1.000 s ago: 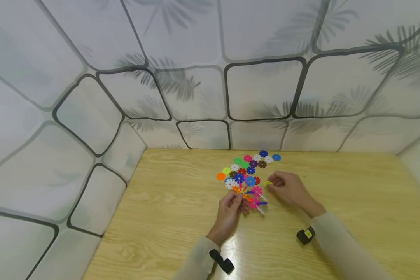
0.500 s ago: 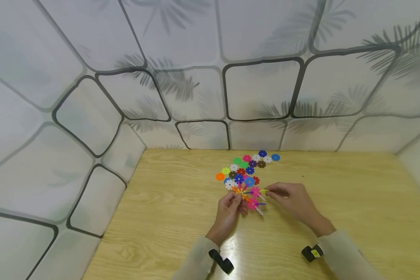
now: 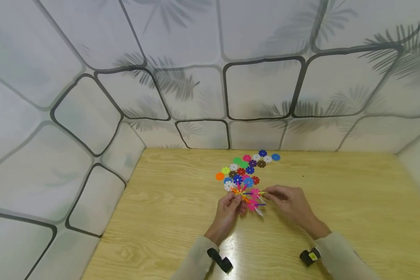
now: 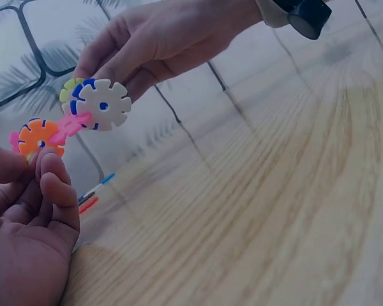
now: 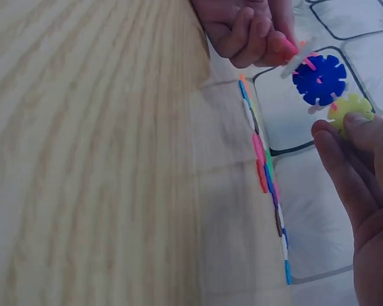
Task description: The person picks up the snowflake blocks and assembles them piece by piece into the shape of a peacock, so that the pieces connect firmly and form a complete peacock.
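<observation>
We see the left hand (image 3: 226, 214) pinching the joined discs (image 3: 252, 204), likely for steadiness, while the right hand (image 3: 294, 205) pinches a yellow disc (image 5: 346, 107).

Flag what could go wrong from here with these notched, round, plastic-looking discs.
The right hand pinches the yellow notched plastic-looking disc near its rim, so it may twist or slip if pushed.
The left hand grips one side of the joined multicoloured disc cluster, so pressure at the far side might pop a joint.
Loose flat multicoloured discs lie just beyond the hands on the wood-grain table; a bump could scatter them.
</observation>
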Action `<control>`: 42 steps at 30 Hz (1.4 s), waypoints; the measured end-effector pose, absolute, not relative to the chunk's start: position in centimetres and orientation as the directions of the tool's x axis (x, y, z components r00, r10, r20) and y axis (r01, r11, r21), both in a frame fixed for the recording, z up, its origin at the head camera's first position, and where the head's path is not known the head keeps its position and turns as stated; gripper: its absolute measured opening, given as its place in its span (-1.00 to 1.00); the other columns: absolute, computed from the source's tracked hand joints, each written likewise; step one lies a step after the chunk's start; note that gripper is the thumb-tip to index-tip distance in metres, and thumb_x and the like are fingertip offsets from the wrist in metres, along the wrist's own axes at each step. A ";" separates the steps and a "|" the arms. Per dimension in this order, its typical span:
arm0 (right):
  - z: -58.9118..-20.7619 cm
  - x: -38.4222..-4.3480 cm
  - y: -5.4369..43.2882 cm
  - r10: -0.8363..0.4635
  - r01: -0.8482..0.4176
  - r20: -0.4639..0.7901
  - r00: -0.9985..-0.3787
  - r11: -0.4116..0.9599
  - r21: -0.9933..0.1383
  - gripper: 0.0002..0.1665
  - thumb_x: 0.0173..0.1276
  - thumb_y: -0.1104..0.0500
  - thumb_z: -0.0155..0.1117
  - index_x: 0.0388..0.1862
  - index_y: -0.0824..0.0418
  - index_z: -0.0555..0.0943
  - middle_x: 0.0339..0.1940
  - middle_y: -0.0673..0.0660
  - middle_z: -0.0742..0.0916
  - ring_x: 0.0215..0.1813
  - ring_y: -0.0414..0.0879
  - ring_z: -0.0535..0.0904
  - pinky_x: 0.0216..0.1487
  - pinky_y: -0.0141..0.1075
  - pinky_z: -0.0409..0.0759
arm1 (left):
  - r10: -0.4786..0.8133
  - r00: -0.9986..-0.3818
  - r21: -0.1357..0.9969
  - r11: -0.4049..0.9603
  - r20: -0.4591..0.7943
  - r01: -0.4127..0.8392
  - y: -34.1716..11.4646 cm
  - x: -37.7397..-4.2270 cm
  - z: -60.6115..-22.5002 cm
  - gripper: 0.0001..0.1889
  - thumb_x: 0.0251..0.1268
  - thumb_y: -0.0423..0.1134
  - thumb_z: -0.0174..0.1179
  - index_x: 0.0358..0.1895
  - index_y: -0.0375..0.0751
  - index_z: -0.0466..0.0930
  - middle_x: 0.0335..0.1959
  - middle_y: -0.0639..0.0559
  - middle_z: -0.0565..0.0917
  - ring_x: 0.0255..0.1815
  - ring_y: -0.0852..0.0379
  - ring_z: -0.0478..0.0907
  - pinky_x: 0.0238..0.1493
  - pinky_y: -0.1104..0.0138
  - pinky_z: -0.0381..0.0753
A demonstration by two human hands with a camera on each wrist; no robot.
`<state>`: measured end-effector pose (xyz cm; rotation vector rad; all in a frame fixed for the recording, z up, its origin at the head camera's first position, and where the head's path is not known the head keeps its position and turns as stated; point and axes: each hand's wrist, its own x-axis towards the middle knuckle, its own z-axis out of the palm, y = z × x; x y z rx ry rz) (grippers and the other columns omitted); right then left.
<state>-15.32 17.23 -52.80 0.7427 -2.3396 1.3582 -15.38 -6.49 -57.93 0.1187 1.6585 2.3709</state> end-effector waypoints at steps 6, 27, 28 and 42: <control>-53.5 -15.1 16.9 -0.210 -0.547 0.506 -0.836 0.378 -0.747 -0.72 0.34 0.58 0.45 -0.08 0.31 0.82 -0.18 0.24 0.91 -0.12 -0.41 0.82 -0.10 -0.56 0.76 | 0.284 -0.955 0.906 -0.375 -0.090 -0.197 -6.6 -15.3 -57.6 -0.73 0.74 -0.30 0.04 -0.29 -0.01 0.55 -0.38 0.25 0.75 -0.37 0.32 0.60 -0.28 0.48 0.60; -52.5 -18.8 17.3 -0.331 -0.439 0.300 -0.895 0.535 -0.722 -0.56 0.51 0.43 0.35 0.33 0.30 0.68 0.12 0.23 0.82 0.00 0.03 0.80 0.05 -0.29 0.81 | 0.286 -0.952 0.892 -0.398 -0.104 -0.217 -6.5 -15.2 -57.3 -0.74 0.75 -0.29 0.03 -0.27 -0.01 0.55 -0.32 0.21 0.77 -0.31 0.31 0.64 -0.17 0.47 0.70; -52.9 -19.4 17.3 -0.341 -0.411 0.249 -0.906 0.573 -0.709 -0.51 0.54 0.38 0.34 0.41 0.28 0.64 0.14 0.22 0.79 0.02 0.02 0.76 0.07 -0.25 0.79 | 0.281 -0.954 0.893 -0.398 -0.101 -0.211 -6.4 -15.2 -57.4 -0.73 0.76 -0.30 0.03 -0.27 -0.01 0.56 -0.33 0.20 0.77 -0.31 0.30 0.64 -0.18 0.47 0.70; -52.8 -21.5 15.9 -0.339 -0.224 -0.021 -0.941 0.667 -0.711 -0.79 0.47 0.29 0.46 0.01 0.29 0.66 -0.11 0.16 0.73 -0.07 -0.03 0.65 0.05 -0.12 0.72 | 0.261 -0.964 0.908 -0.391 -0.043 -0.147 -6.1 -14.9 -56.9 -0.70 0.77 -0.34 -0.04 -0.28 0.00 0.52 -0.38 0.26 0.71 -0.38 0.33 0.56 -0.29 0.49 0.60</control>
